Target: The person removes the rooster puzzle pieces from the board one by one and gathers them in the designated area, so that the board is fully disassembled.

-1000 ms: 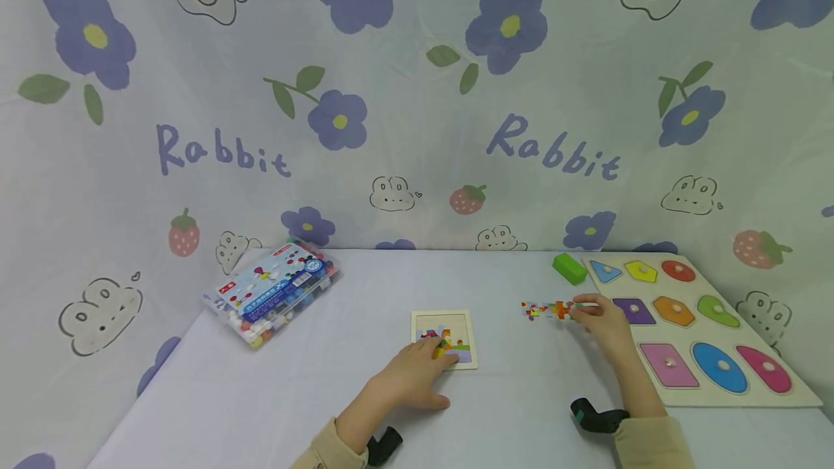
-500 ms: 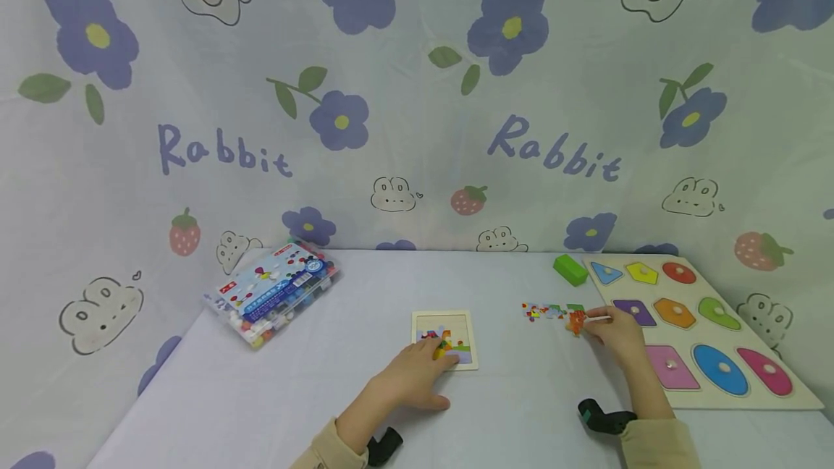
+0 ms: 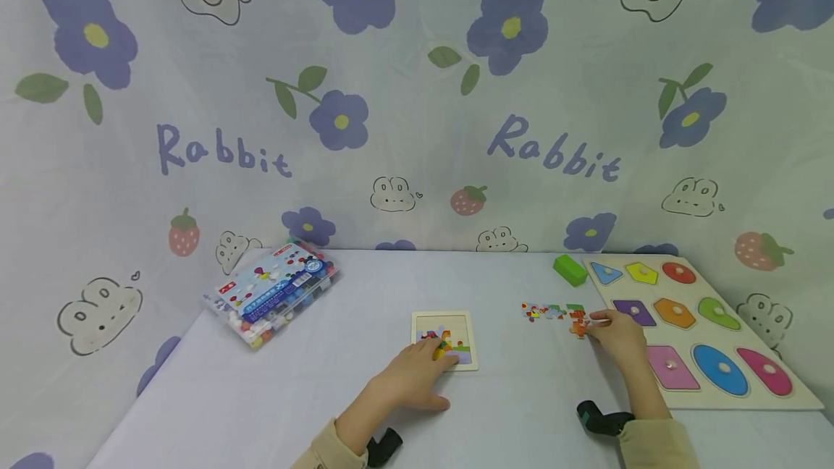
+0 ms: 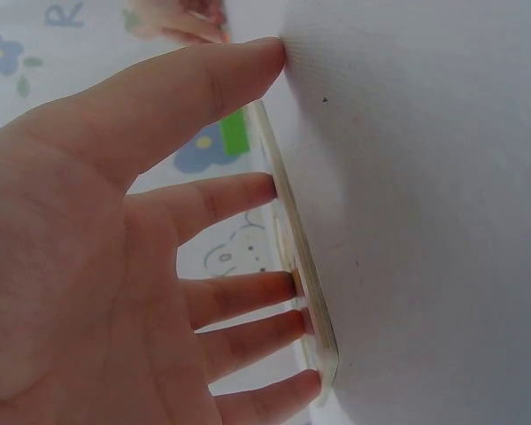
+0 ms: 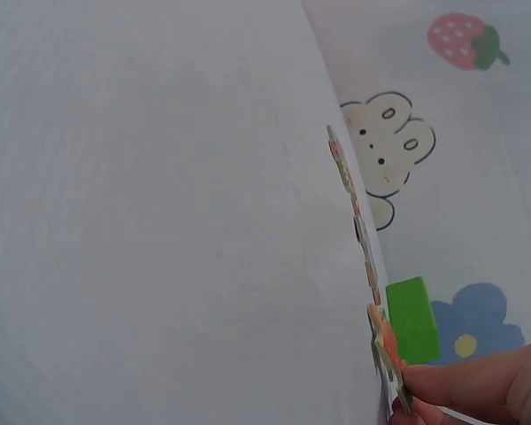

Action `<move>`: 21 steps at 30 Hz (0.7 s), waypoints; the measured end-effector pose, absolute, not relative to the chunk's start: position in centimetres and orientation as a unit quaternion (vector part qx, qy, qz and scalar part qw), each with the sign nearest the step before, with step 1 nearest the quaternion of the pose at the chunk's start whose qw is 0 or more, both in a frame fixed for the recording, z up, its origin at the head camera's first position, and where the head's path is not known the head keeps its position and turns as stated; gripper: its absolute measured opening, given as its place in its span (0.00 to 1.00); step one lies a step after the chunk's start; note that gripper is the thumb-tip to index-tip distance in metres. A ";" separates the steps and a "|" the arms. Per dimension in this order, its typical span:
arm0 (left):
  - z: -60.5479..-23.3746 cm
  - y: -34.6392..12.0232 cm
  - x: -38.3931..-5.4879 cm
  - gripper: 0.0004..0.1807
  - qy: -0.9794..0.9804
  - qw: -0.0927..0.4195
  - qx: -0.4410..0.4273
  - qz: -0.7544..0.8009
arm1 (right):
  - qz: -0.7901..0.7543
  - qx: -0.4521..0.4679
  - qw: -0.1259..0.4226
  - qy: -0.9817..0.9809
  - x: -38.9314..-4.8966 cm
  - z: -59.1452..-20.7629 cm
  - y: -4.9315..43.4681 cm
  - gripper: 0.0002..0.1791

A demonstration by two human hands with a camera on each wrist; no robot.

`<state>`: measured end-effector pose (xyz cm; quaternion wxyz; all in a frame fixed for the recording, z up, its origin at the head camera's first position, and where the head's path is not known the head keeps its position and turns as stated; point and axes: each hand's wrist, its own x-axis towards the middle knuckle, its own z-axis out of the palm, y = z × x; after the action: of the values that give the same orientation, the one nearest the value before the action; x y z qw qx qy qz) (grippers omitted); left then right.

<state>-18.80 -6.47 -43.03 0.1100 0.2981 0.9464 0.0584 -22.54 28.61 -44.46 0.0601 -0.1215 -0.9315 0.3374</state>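
My left hand point(image 3: 412, 373) lies over a small wooden puzzle tray point(image 3: 422, 318), its fingers stretched out and their tips touching the partly filled picture. In the left wrist view the tray point(image 4: 294, 221) shows edge-on, with the thumb point(image 4: 248, 71) apart from it. Between thumb and finger, my right hand point(image 3: 622, 339) pinches an orange jigsaw piece point(image 3: 577, 326). Several more jigsaw pieces point(image 3: 533, 311) lie in a row to its left. Seen from the right wrist, the held piece point(image 5: 388, 343) stands at the near end of that row, and the hand point(image 5: 478, 390) shows only in part.
A green block point(image 3: 570, 270) stands behind the pieces. Right of it lies a large shape board point(image 3: 717, 398) with knobbed pieces, partly behind my right hand. A clear plastic case point(image 3: 274, 288) of colourful parts is at the back left. A printed curtain point(image 3: 417, 129) hangs behind the table.
My right hand has moved right and slightly nearer with the orange jigsaw piece, uncovering part of the row. A white edge at its fingers half a second ago no longer shows. My left hand stays put.
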 end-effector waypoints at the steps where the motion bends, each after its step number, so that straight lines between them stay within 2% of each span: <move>1: -43.0 -6.5 -18.8 0.36 0.947 0.110 0.297 0.059 | 0.335 -0.121 0.061 -0.933 -22.5 -44.5 28.6 0.17; 12: -42.9 -6.5 -18.7 0.36 0.947 0.106 0.297 0.057 | 0.327 -0.127 0.063 -0.934 -22.6 -44.7 28.5 0.17; 21: -42.8 -6.4 -18.8 0.36 0.945 0.103 0.304 0.056 | 0.342 -0.098 0.104 -0.929 -22.7 -44.6 27.8 0.16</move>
<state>-18.81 -6.45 -42.84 0.1029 0.3044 0.9453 0.0562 -22.69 27.78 -44.61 0.1043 -0.0979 -0.9288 0.3418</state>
